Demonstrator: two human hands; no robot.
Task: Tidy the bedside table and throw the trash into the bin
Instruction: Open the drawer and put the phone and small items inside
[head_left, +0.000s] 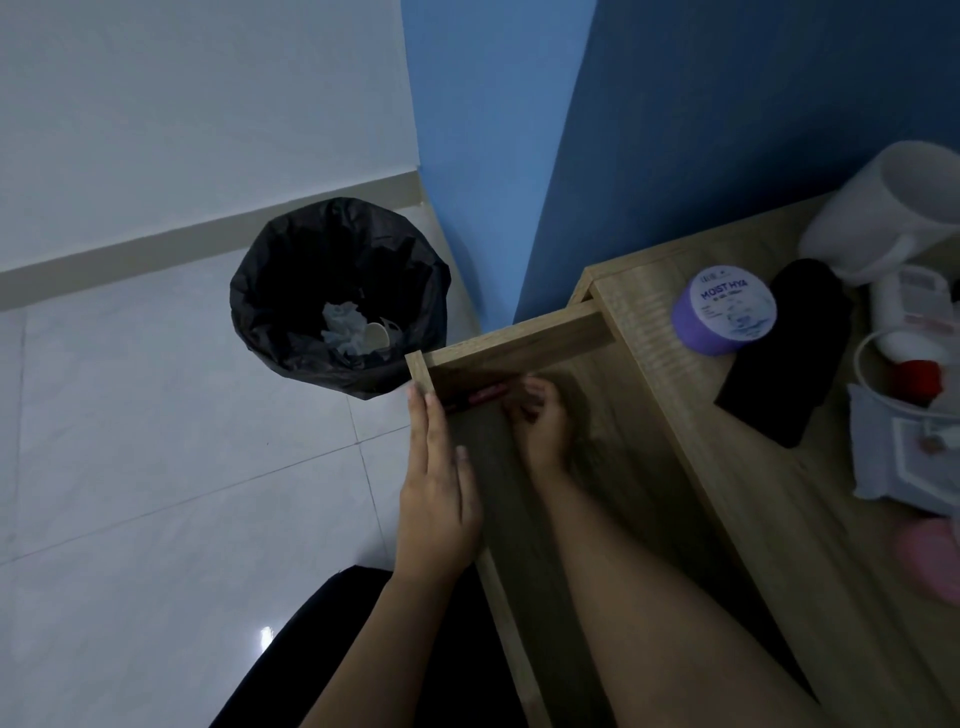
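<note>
The wooden bedside table (691, 415) has its drawer (514, 340) pulled out toward me. My left hand (436, 493) lies flat with straight fingers along the drawer's front panel. My right hand (540, 421) reaches inside the drawer, near its far left corner, with fingers curled at a small red, pen-like item (485, 395). The grip itself is blurred. On the floor to the left stands a bin (337, 291) lined with a black bag, holding crumpled tissue and a paper cup.
On the tabletop sit a purple cream jar (724, 317), a black pouch (784, 353), a white mug (893, 208), a white tube (909, 306), a white packet with a cable (904, 457) and something pink (935, 561). A blue wall stands behind; pale floor tiles lie to the left.
</note>
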